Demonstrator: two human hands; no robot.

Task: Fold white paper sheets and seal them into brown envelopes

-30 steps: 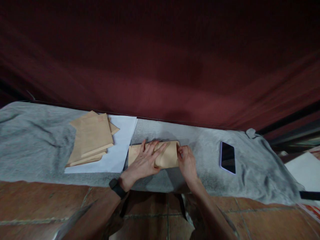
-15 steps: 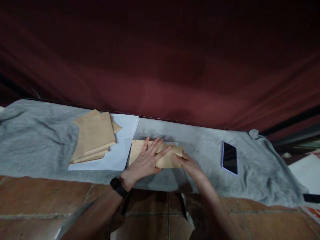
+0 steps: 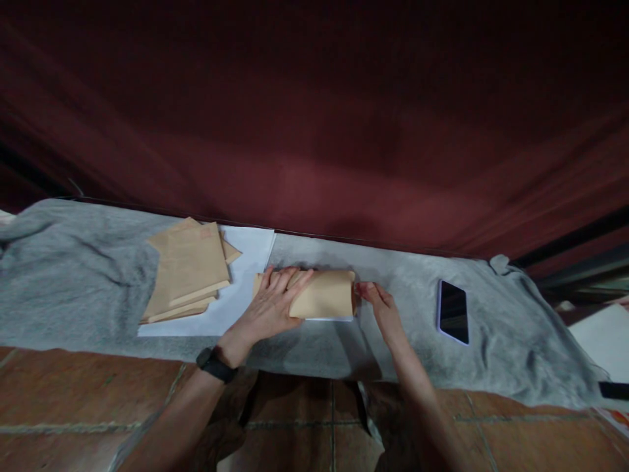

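Note:
A brown paper envelope lies in front of me on the grey cloth, its surface bulging into a curve. My left hand grips its left part, fingers bent over the far side and thumb by the near edge. At its right end, where a darker fold or opening shows, my right hand has its fingers closed on the edge; the exact pinch is too small to see. A strip of white paper shows under the near edge of the envelope.
To the left, several brown envelopes are stacked on white sheets. A phone in a purple case lies to the right. Grey cloth covers the narrow bench, with a dark red curtain behind it.
My left hand has gone from spread flat to bent around the envelope, shifting slightly left. My right hand has moved off the top to the right end. The envelope now bulges upward.

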